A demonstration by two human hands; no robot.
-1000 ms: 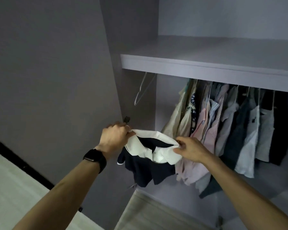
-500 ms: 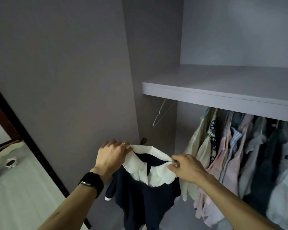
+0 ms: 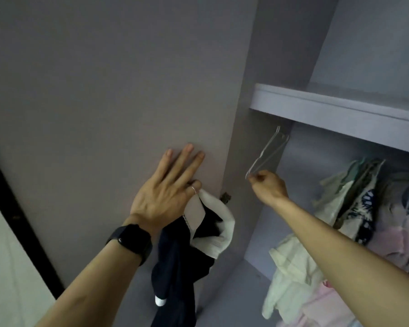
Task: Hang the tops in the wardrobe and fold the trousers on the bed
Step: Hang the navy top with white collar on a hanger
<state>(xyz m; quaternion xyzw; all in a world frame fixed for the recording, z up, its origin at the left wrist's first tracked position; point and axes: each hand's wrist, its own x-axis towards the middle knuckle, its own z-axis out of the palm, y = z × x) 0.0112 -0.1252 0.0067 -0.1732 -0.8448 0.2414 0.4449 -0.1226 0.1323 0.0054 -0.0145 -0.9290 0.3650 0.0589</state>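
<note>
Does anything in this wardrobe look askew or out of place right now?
The empty hanger slants steeply under the shelf, its low end pinched by the right hand. The navy top dangles bunched from the left hand.

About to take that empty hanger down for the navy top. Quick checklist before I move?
1. Right hand grips the hanger: ok, it pinches the lower end.
2. Hanger empty: ok, nothing on it.
3. Hook free to lift off: cannot tell, the shelf edge hides it.
4. Navy top secure: ok, left hand pinches its white collar, other fingers straight on the wardrobe door.
5. Hanger clear of the hung clothes: ok, they hang apart to its right.
6. Neck open for the hanger: not ok, collar bunched, top dangling from one hand.
</note>
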